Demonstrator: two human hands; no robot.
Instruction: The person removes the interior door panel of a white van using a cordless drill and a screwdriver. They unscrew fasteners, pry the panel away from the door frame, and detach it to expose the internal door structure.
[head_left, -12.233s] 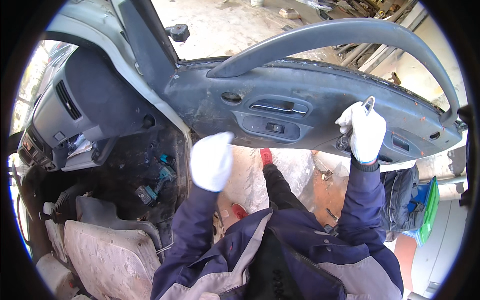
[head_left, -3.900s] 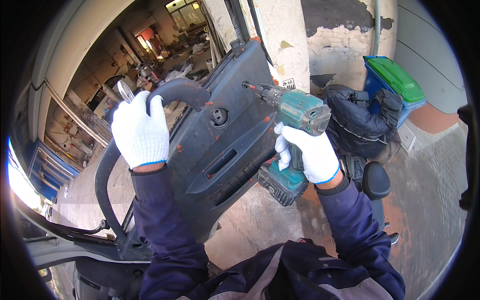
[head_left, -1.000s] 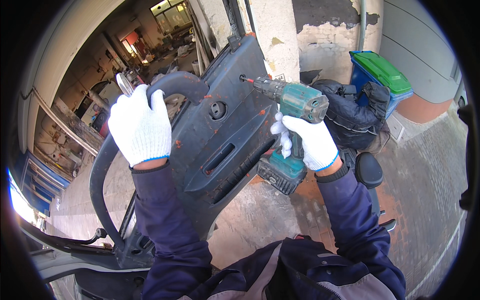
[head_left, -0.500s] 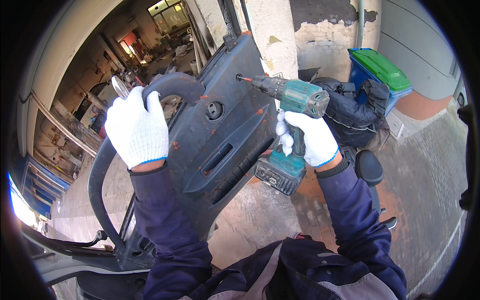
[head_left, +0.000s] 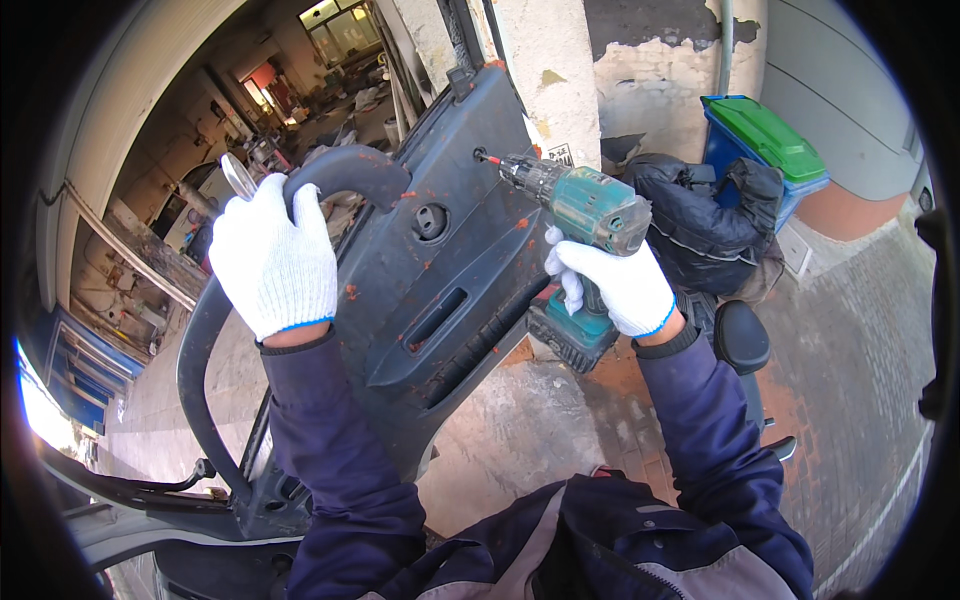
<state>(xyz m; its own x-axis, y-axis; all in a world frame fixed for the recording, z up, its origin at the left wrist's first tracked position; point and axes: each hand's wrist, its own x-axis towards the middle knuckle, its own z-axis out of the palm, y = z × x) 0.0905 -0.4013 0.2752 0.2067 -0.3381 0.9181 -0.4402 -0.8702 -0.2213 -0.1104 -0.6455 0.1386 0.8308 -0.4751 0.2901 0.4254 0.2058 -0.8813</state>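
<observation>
Here's the right grip [head_left: 622, 287], closed round the handle of the teal cordless drill [head_left: 598, 210], up by the far end of the grey door panel [head_left: 472, 215]! Its long axis slants: chuck pointing up and left, blunt rear down and right, red bit [head_left: 492, 159] aimed at a dark round recess [head_left: 480, 153]. Left grip [head_left: 275, 262] lies over the curved frame [head_left: 350, 174], a shiny metal piece [head_left: 237, 176] jutting past it; those fingers are hidden, so how tightly they're closed, I can't tell.
</observation>
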